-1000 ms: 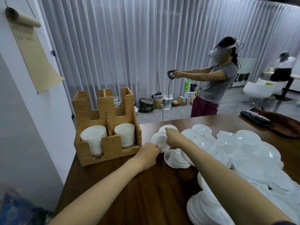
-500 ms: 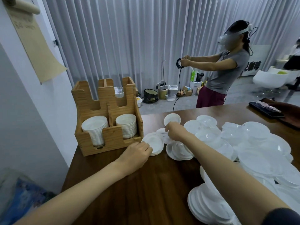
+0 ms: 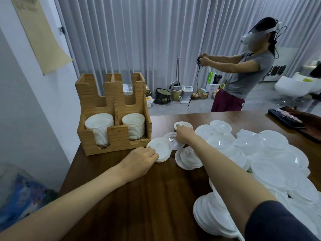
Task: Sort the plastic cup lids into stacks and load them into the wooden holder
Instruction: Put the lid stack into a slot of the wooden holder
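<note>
The left hand (image 3: 140,161) has closed in on the small stack (image 3: 160,150) just right of the holder (image 3: 118,139) and holds its near rim with bent fingers. The right hand (image 3: 184,135) has stretched farther, to a lone lid (image 3: 185,124); whether it pinches it cannot be told. That lid likely joins the stack next. The loose pile (image 3: 271,153) covers the dark table (image 3: 156,197) on the right. Beyond are grey curtains (image 3: 139,40) and a person in a headset (image 3: 248,75).

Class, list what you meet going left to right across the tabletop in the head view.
wooden holder → left hand, gripping a short lid stack → right hand → loose heap of clear lids → dark flat object at the right edge.
</note>
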